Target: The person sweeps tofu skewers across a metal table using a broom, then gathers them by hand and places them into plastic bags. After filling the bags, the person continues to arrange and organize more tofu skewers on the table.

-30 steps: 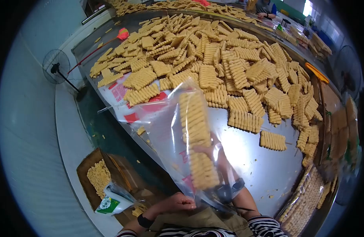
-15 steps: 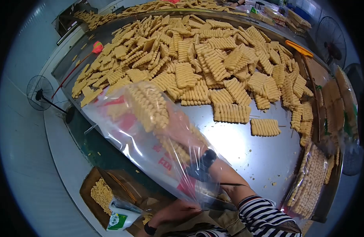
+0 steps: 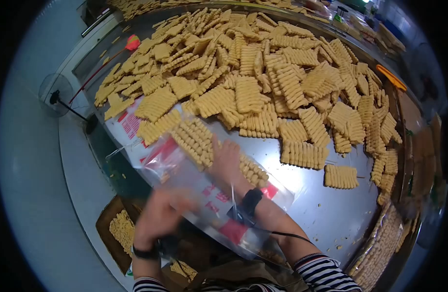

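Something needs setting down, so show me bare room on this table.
Bare tabletop stretches between the right forearm, the lone slab and the wrapped stack, crumbs aside. Crowded: far side, under heaped slabs; near left, under printed plastic.

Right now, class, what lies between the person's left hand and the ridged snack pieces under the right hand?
In the head view, clear plastic film, with red patches showing, lies between the blurred left hand and the ridged snack pieces.

Moderate, cool indoor light; white glare spreads over the smooth silver metal tabletop (image 3: 306,207), and crumpled clear plastic film (image 3: 161,159) catches sharp glints. Motion blur smears the left of the two bare hands (image 3: 164,211). Fisheye distortion bows the margins into black corners; the far right looks smeared.
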`<control>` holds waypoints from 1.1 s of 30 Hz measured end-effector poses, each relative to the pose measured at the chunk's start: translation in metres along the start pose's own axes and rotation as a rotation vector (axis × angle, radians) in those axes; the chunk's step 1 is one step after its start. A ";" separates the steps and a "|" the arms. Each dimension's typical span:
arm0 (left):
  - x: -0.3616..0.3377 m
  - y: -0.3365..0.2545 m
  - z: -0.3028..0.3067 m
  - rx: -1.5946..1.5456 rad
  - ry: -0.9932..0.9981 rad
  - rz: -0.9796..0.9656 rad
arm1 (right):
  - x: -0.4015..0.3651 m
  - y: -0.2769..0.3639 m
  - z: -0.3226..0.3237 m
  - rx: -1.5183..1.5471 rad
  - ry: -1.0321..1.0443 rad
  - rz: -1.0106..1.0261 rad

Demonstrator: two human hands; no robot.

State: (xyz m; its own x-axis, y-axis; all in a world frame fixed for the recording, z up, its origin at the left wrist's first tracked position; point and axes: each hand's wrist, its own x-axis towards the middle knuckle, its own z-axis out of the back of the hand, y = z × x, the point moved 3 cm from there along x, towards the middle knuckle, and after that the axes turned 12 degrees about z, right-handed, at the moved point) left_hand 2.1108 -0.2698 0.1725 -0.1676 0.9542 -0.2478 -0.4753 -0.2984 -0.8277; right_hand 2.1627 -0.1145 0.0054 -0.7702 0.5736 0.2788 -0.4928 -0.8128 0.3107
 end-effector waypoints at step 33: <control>0.163 0.099 -0.030 0.591 -0.402 -0.163 | -0.130 -0.143 0.100 0.443 -0.501 -0.265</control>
State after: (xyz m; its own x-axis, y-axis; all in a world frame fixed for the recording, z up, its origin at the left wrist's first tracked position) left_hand 2.0620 -0.1433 0.0351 -0.3053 0.9398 0.1534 -0.8888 -0.2234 -0.4001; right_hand 2.3744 -0.0628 0.0157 -0.3168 0.8100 0.4934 -0.3451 -0.5830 0.7355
